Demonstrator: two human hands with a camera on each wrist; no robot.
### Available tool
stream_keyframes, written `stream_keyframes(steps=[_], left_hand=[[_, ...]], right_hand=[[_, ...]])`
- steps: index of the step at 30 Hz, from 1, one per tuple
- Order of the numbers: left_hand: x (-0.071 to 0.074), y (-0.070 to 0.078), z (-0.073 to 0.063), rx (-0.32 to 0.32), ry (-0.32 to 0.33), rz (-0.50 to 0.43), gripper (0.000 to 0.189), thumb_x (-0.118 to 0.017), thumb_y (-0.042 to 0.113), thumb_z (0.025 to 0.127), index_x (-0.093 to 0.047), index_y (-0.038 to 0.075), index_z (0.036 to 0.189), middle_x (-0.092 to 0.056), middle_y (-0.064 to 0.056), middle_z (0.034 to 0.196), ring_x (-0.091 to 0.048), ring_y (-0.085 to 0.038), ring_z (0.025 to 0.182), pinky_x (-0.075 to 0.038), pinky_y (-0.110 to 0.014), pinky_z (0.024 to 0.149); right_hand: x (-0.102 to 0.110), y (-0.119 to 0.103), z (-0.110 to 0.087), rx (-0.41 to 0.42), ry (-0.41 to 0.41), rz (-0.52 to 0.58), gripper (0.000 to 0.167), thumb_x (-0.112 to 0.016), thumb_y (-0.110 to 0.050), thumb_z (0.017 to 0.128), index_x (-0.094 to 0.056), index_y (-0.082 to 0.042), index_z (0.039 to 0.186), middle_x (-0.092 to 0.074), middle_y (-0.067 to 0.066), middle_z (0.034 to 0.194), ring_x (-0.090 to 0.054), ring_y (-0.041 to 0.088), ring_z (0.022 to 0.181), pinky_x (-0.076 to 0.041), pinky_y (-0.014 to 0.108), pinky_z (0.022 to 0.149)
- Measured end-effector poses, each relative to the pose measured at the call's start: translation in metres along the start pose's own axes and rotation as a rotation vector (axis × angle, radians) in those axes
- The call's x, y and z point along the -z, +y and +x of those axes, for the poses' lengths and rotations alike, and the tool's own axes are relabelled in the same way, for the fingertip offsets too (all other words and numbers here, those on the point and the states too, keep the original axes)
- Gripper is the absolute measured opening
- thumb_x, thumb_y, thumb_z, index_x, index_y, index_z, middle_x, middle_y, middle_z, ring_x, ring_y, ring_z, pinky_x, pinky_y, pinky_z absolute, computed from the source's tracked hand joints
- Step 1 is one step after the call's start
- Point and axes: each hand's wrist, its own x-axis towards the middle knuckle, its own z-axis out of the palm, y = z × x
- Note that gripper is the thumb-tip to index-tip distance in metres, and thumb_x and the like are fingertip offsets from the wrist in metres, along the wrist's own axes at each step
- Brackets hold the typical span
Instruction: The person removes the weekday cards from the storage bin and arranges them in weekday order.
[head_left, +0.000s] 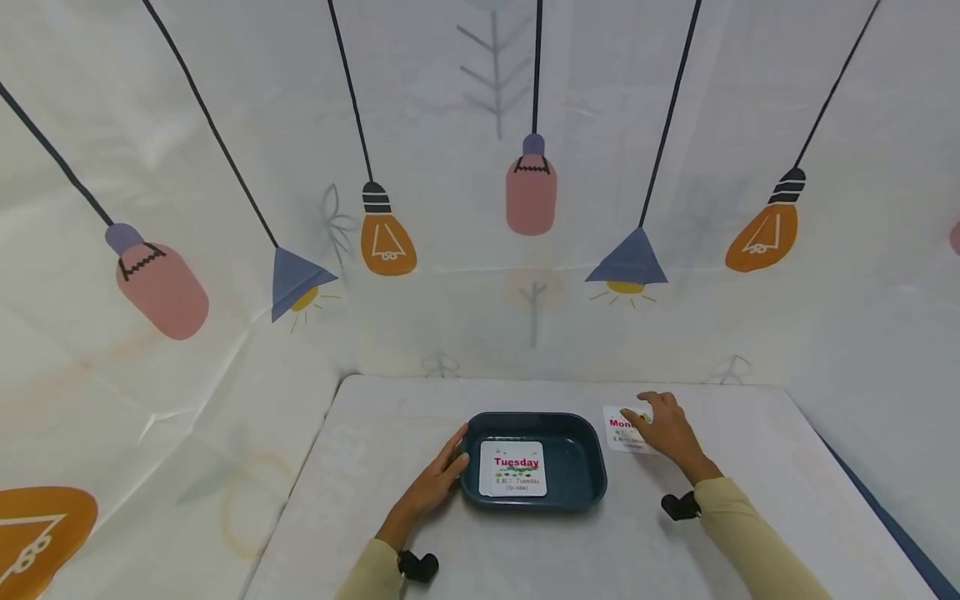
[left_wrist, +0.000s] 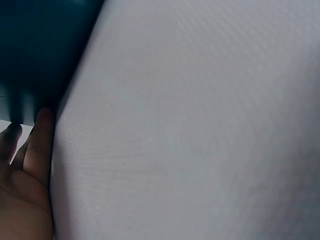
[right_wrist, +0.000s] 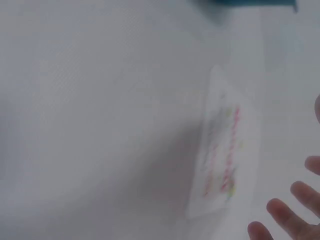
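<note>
A dark teal tray point(head_left: 592, 467) stands on the table, and in its left half lies a white card reading "Tuesday" point(head_left: 513, 483). Against the tray's left side rests my left hand point(head_left: 437, 482), its fingers fairly straight along the wall; the left wrist view shows the fingertips point(left_wrist: 44, 122) touching the tray point(left_wrist: 45, 45). To the right of the tray, a white "Monday" card point(head_left: 617, 437) lies flat, partly covered in the head view by my right hand point(head_left: 670, 429). That hand hovers over the card with fingers spread, holding nothing; the right wrist view shows the card point(right_wrist: 220, 155) apart from the fingertips.
A white cloth covers the table point(head_left: 360, 450). Behind it rises a pale curtain point(head_left: 465, 317) printed with hanging lamps. Black heart-shaped pieces sit at both wrists, one on the left point(head_left: 418, 567) and one on the right point(head_left: 679, 506).
</note>
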Motion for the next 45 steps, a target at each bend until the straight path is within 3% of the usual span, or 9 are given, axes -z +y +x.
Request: stream_keyframes(steps=[6, 13, 20, 29, 45], left_hand=[[0.003, 0.003, 0.0, 0.004, 0.008, -0.006, 0.058, -0.044, 0.04, 0.106, -0.019, 0.041, 0.158, -0.017, -0.003, 0.169, -0.019, -0.037, 0.154, -0.025, -0.062, 0.118], [0.005, 0.007, 0.0, 0.017, 0.0, -0.002, 0.057, -0.044, 0.039, 0.107, -0.019, 0.042, 0.158, -0.017, -0.004, 0.168, -0.02, -0.038, 0.154, -0.027, -0.063, 0.117], [0.007, 0.01, 0.0, 0.031, 0.005, -0.007, 0.057, -0.045, 0.039, 0.106, -0.02, 0.043, 0.158, -0.016, 0.0, 0.169, -0.018, -0.036, 0.154, -0.024, -0.063, 0.118], [0.008, 0.008, 0.0, 0.027, 0.0, -0.019, 0.058, -0.045, 0.038, 0.106, -0.018, 0.042, 0.158, -0.015, -0.002, 0.169, -0.017, -0.037, 0.154, -0.025, -0.064, 0.117], [-0.002, 0.002, -0.001, 0.012, -0.01, -0.052, 0.057, -0.041, 0.037, 0.108, -0.016, 0.039, 0.159, -0.016, -0.011, 0.168, -0.02, -0.042, 0.152, -0.03, -0.065, 0.115]], right_hand=[[0.006, -0.033, 0.008, 0.125, -0.004, 0.083, 0.053, -0.065, -0.035, 0.097, -0.055, 0.005, 0.131, -0.06, 0.027, 0.119, -0.065, 0.04, 0.102, -0.055, 0.055, 0.085], [0.01, -0.074, 0.013, 0.323, -0.149, 0.084, 0.033, -0.07, -0.026, 0.094, -0.064, -0.004, 0.117, -0.072, 0.007, 0.097, -0.069, 0.023, 0.089, -0.059, 0.041, 0.076], [0.009, -0.101, 0.022, 0.448, -0.317, 0.135, 0.032, -0.069, -0.031, 0.095, -0.066, -0.008, 0.116, -0.071, 0.003, 0.101, -0.067, 0.016, 0.091, -0.059, 0.033, 0.078], [-0.013, -0.124, 0.029, 0.539, -0.485, 0.155, 0.039, -0.069, -0.029, 0.095, -0.063, -0.002, 0.121, -0.072, 0.014, 0.112, -0.07, 0.025, 0.101, -0.059, 0.041, 0.087], [-0.049, -0.135, 0.026, 0.598, -0.591, 0.055, 0.043, -0.072, -0.026, 0.093, -0.061, 0.0, 0.126, -0.07, 0.017, 0.119, -0.069, 0.03, 0.108, -0.057, 0.045, 0.092]])
